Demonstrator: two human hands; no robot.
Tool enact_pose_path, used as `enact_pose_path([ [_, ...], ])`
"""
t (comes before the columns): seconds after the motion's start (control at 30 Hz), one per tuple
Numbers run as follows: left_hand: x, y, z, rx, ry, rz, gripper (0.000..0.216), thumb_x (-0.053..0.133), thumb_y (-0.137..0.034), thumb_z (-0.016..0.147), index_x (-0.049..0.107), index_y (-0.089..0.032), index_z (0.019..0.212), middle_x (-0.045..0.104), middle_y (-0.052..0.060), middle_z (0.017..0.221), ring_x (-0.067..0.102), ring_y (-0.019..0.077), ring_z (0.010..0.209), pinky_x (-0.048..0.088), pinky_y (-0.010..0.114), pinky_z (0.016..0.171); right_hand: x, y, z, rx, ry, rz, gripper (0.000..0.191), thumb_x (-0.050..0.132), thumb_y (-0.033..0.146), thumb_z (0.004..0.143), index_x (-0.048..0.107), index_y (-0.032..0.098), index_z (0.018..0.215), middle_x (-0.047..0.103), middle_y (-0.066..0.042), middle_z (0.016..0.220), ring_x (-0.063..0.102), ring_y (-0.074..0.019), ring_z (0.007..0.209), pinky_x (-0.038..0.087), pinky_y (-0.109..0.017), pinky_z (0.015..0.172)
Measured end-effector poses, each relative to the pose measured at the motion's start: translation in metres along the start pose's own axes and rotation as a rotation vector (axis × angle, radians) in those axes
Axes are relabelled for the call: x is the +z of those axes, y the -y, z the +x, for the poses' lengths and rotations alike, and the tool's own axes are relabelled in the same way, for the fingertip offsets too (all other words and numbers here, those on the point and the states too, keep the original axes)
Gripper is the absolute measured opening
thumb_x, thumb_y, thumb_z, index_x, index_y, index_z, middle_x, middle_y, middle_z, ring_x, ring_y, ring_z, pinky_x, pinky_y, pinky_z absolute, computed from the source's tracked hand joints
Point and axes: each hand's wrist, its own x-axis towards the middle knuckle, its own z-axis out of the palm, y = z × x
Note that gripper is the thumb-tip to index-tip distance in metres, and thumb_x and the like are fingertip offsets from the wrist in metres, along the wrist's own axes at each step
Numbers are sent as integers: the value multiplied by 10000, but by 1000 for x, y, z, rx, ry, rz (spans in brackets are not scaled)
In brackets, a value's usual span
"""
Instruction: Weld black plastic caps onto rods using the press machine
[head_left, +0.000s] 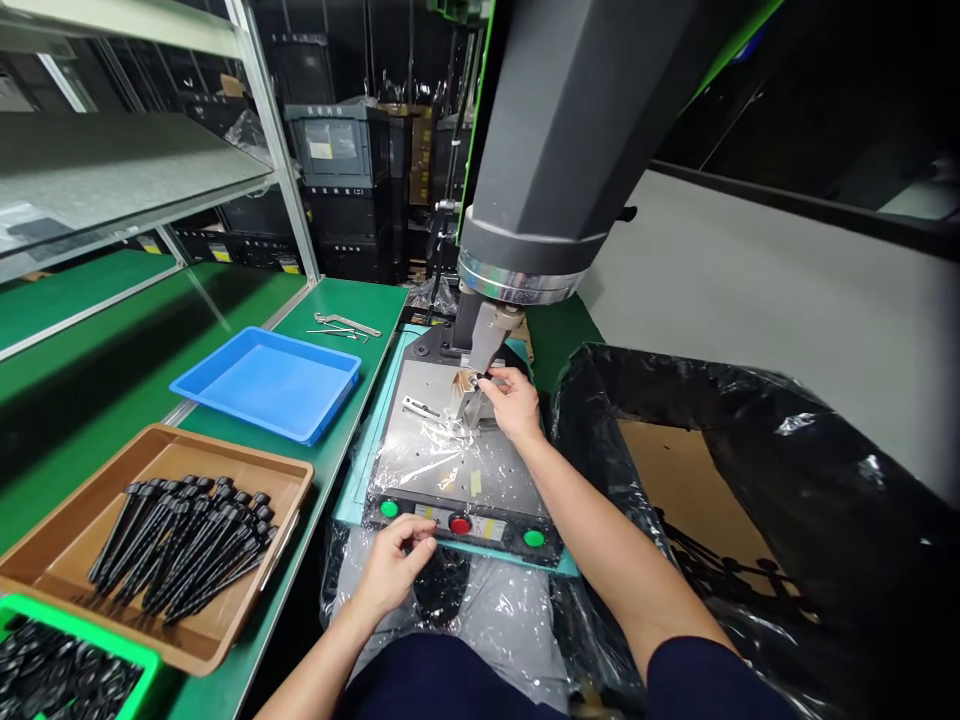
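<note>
My right hand (514, 403) reaches in under the machine's metal horn (489, 335). Its thumb and fingertips pinch a small black part (484, 380) against the metal fixture (471, 405); the fingers partly cover it, so its exact kind does not show. Close to the front panel, left of the red button (460, 524), is my left hand (396, 562). Its fingers are loosely bent, with a gap between thumb and forefinger and nothing in them. Around the fixture lies the press's steel base plate (420, 470), partly covered by shiny clear film.
Left stand a blue tray (262, 375), a brown tray (172, 450) of long black parts (187, 530) and a green bin (90, 640) of small black rings. Wrenches (349, 325) lie behind. A black-lined box (600, 420) is at right. Green buttons (534, 538) flank the panel.
</note>
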Motion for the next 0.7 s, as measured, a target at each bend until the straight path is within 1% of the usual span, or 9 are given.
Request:
enact_pose_path([
  [0.13, 0, 2, -2, -12, 5, -26, 209, 624, -326, 847, 729, -191, 966, 697, 73, 969, 633, 192, 829, 516, 324, 777, 3, -6, 5, 55, 9, 85, 447, 716, 509, 694, 695, 163, 975, 704, -109, 981, 635, -224, 777, 516, -385, 749],
  [0.23, 2, 3, -3, -19, 7, -39, 200, 630, -328, 840, 733, -194, 947, 687, 61, 918, 617, 182, 797, 509, 312, 753, 4, -10, 8, 75, 30, 139, 474, 744, 518, 656, 686, 154, 954, 708, -111, 970, 638, -215, 756, 519, -371, 733],
  [0.33, 4, 3, -5, -32, 10, -49, 195, 638, -330, 828, 732, -191, 928, 675, 49, 867, 601, 172, 757, 501, 302, 726, 8, -11, 9, 73, 42, 99, 471, 753, 509, 635, 681, 154, 935, 709, -104, 960, 636, -219, 772, 514, -370, 745],
  [0.4, 6, 4, -6, -44, 19, -54, 197, 641, -336, 823, 728, -187, 918, 673, 48, 853, 597, 170, 743, 497, 300, 718, 12, -10, 9, 57, 58, 53, 451, 730, 497, 656, 688, 160, 953, 710, -97, 958, 637, -230, 808, 507, -372, 767],
  [0.53, 8, 5, -10, -59, 41, -63, 201, 639, -342, 820, 727, -183, 905, 679, 51, 855, 597, 171, 741, 492, 301, 720, 18, -7, 10, 44, 99, -12, 382, 672, 473, 709, 717, 161, 925, 709, -94, 908, 632, -241, 786, 498, -371, 745],
  [0.7, 4, 8, -15, -96, 11, -63, 224, 638, -371, 813, 728, -188, 907, 680, 46, 843, 600, 174, 739, 497, 311, 725, 15, -5, 12, -47, 71, -52, 326, 666, 474, 706, 709, 178, 838, 678, -103, 1043, 611, -267, 971, 485, -376, 826],
])
